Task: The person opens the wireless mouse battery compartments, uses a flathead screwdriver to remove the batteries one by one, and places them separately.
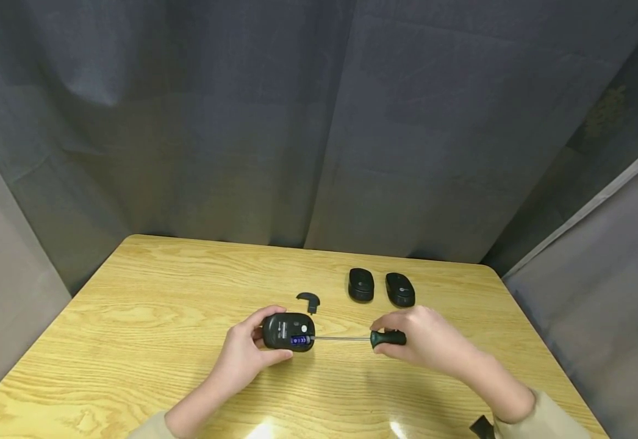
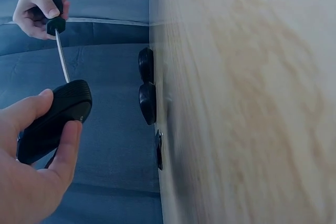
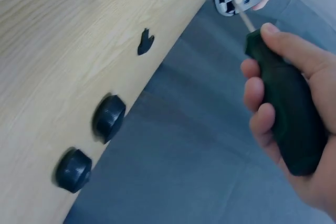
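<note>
My left hand (image 1: pixel 244 350) grips a black computer mouse (image 1: pixel 275 330) by its sides, underside turned up toward the head camera. In its opened compartment lies a blue battery (image 1: pixel 299 340). A screwdriver (image 1: pixel 388 338) with a dark green handle is held in my right hand (image 1: pixel 426 338), thumb and fingers wrapped round the handle. Its thin metal shaft points left, and the tip meets the mouse at the end of the battery compartment. Just beyond the mouse, the detached battery cover (image 1: pixel 310 301) lies on the table. In the right wrist view the screwdriver handle (image 3: pixel 289 103) fills the palm.
Two more black mice, one (image 1: pixel 361 285) beside the other (image 1: pixel 400 289), stand upright toward the back of the wooden table (image 1: pixel 187 274). A small dark object (image 1: pixel 482 427) lies near the right sleeve at the front. Grey curtains (image 1: pixel 231 122) hang behind the table.
</note>
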Demonstrator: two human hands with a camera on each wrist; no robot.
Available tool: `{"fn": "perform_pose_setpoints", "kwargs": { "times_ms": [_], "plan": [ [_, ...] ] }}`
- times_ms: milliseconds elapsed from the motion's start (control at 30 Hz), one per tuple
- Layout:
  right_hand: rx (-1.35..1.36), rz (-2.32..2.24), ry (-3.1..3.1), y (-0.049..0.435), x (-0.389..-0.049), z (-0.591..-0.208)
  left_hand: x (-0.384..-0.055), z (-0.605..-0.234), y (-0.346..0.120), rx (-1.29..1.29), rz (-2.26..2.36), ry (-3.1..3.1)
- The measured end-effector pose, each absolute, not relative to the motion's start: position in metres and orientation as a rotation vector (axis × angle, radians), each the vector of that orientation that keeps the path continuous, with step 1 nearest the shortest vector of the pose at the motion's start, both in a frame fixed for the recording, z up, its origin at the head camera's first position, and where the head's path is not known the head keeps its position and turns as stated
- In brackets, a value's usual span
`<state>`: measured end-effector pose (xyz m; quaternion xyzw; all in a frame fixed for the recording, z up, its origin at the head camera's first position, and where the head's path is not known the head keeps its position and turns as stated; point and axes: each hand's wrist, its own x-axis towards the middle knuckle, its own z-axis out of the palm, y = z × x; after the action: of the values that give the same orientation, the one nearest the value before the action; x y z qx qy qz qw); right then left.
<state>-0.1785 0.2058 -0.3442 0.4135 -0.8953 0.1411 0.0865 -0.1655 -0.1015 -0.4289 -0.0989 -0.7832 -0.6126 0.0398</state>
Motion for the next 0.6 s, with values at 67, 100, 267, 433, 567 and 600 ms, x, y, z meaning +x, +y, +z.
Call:
{"fn": "perform_pose_setpoints", "kwargs": {
  "times_ms": [67,100,267,433,567,600],
  "plan": [
    [1.239,0.481,-2.684,0.21,-0.183,-0.348,-0.166,-0.43,-0.102,-0.3,-1.92,-2.375],
    [1.241,0.512,-2.685,0.212,-0.185,-0.349,-0.167,-0.43,-0.103,-0.299,-1.935,-2.369],
    [1.276,0.64,-2.648,0.221,-0.193,-0.358,-0.168,-0.429,-0.104,-0.309,-1.967,-2.373],
    [1.34,0.686,-2.551,0.228,-0.2,-0.368,-0.168,-0.428,-0.106,-0.326,-2.035,-2.355],
    [1.36,0.716,-2.515,0.232,-0.205,-0.376,-0.169,-0.429,-0.108,-0.331,-2.101,-2.341],
    [1.363,0.731,-2.513,0.233,-0.205,-0.377,-0.17,-0.429,-0.108,-0.329,-2.119,-2.34]
  ]
}}
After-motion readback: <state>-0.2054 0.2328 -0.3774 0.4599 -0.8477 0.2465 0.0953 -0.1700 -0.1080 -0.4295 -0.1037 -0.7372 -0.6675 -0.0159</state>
